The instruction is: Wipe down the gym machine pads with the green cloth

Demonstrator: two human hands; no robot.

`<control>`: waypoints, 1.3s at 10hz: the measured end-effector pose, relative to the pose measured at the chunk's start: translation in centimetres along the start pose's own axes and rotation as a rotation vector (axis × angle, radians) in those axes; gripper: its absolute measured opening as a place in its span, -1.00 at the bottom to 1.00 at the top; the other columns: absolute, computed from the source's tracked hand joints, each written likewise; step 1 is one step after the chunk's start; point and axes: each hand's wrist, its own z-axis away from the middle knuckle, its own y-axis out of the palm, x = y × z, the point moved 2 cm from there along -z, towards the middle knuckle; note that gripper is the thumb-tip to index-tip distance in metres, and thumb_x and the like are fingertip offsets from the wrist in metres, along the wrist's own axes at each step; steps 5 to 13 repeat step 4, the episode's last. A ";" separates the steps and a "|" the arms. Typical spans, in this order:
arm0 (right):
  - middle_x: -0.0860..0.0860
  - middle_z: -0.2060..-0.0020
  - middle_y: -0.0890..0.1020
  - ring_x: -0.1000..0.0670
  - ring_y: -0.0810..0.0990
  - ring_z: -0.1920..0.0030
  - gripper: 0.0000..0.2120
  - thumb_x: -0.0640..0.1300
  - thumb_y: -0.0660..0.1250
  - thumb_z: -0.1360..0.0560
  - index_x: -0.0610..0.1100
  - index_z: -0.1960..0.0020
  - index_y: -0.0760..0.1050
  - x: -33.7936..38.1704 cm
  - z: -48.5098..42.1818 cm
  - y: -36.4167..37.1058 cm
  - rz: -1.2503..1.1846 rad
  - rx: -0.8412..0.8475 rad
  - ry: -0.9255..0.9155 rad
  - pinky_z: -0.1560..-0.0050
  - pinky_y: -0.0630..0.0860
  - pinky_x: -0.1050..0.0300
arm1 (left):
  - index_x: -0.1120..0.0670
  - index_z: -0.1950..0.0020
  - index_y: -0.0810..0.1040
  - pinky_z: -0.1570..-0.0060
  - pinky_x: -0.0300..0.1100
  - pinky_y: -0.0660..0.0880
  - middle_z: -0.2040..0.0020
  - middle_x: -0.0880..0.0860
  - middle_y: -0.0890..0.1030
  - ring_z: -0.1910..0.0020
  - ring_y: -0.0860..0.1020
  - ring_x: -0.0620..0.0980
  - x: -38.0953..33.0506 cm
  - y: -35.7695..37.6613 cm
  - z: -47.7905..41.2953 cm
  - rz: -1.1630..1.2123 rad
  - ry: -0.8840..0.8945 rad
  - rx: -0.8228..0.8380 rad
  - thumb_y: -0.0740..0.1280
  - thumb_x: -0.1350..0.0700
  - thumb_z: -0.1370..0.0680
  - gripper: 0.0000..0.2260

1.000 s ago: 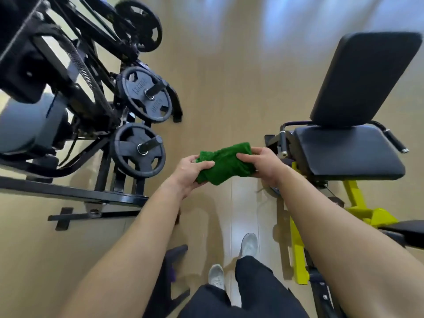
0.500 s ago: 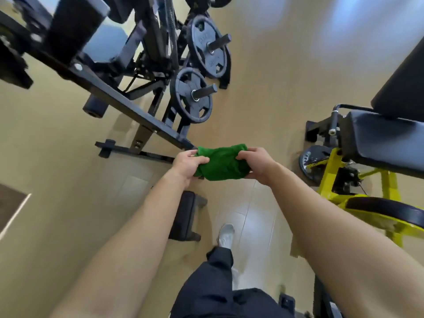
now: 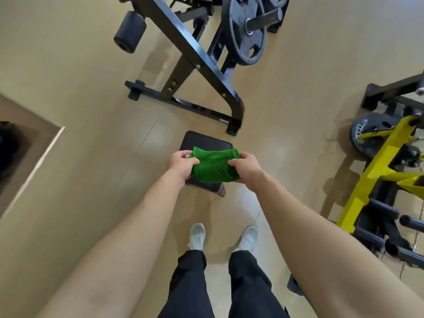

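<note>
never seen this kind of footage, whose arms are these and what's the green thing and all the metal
No robot here. The picture comes from a camera worn on a person's head, looking down, so the two arms are that person's own. The left hand and the right hand each grip one end of a bunched green cloth, held up in front of them. Below the cloth sits a small black pad, low near the floor. Beyond it stands a black steel frame carrying a round weight plate, and on the right a yellow machine. At the bottom are the person's white shoes.
</note>
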 end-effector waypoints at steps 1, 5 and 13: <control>-0.19 -0.09 0.68 -0.21 0.68 -0.10 -0.89 -0.25 0.31 -0.56 -0.09 -0.03 0.55 -1.6 -4.3 3.5 0.041 -0.035 -0.003 -0.10 0.66 -0.26 | 0.12 -0.15 0.55 -0.18 0.06 0.58 -0.10 0.14 0.61 -0.07 0.61 0.16 1.9 -1.5 -4.8 -0.056 0.014 -0.048 0.40 0.38 -0.49 -0.70; -0.18 -0.29 0.52 -0.26 0.56 -0.21 -0.50 -0.14 0.26 -0.53 -0.22 -0.45 0.33 -6.2 -10.3 8.1 0.178 -0.361 0.181 -0.06 0.53 -0.02 | 0.11 -0.59 0.23 -0.38 -0.06 0.33 -0.53 0.08 0.37 -0.46 0.40 0.12 4.7 -5.0 -12.9 -0.664 0.048 0.097 0.37 0.00 -0.56 -0.36; -0.18 -0.29 0.52 -0.26 0.56 -0.21 -0.50 -0.14 0.26 -0.53 -0.22 -0.45 0.33 -6.2 -10.3 8.1 0.178 -0.361 0.181 -0.06 0.53 -0.02 | 0.11 -0.59 0.23 -0.38 -0.06 0.33 -0.53 0.08 0.37 -0.46 0.40 0.12 4.7 -5.0 -12.9 -0.664 0.048 0.097 0.37 0.00 -0.56 -0.36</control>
